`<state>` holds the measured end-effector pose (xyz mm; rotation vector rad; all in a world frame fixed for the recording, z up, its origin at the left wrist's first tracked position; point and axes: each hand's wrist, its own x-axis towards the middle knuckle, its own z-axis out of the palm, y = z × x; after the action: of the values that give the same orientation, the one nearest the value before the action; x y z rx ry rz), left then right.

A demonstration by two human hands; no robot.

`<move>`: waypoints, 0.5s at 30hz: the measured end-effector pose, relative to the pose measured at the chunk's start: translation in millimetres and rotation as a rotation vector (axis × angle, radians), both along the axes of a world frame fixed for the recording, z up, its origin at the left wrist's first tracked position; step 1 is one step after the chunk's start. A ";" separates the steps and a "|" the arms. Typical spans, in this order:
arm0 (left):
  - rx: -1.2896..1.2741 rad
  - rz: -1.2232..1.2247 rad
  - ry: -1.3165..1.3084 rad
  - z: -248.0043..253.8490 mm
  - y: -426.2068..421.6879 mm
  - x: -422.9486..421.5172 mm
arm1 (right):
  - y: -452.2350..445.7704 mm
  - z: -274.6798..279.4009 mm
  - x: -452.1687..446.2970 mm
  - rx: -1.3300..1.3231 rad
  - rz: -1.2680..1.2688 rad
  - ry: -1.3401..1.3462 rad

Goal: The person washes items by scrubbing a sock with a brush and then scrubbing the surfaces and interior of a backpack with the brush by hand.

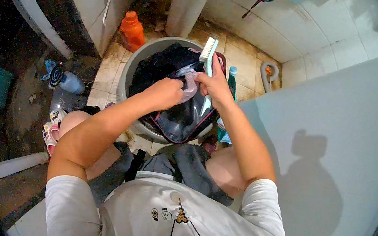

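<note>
My right hand (216,84) is closed round a light blue scrubbing brush (210,68), its white bristles up and turned to the left. The thumb side of that hand also meets a pale pink, mesh-like strip (190,89). My left hand (166,94) is closed on the other side of the strip, which stretches between both hands. Under them, a black bag-like item with pink edging (180,122) lies over the rim of a grey round tub (128,70). Dark wet cloth (157,69) fills the tub's far left part.
An orange bottle (132,31) stands behind the tub at left. To the right are a bottle with a blue cap (232,75) and a grey hose (269,76). A large pale panel (337,136) borders my right side. A white pipe (190,9) rises behind.
</note>
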<state>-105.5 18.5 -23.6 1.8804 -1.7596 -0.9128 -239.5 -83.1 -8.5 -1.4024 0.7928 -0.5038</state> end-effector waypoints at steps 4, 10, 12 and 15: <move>0.032 0.035 -0.005 -34.6 -14.9 -0.8 | -5.3 -9.6 -3.0 0.075 0.021 -0.015; 0.166 0.050 0.559 -93.0 -38.9 -4.5 | -4.1 -8.4 -1.4 0.128 0.063 0.010; 0.164 0.315 0.824 -78.8 -33.8 -6.7 | 1.8 -4.5 2.0 0.117 0.065 -0.025; 0.058 0.444 1.217 -70.2 -34.2 -22.2 | 0.2 0.6 0.1 0.130 0.064 -0.114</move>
<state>-127.7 -15.6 -93.8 1.1451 -0.5623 -1.4505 -239.3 -82.9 -7.9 -1.2635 0.6744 -0.4704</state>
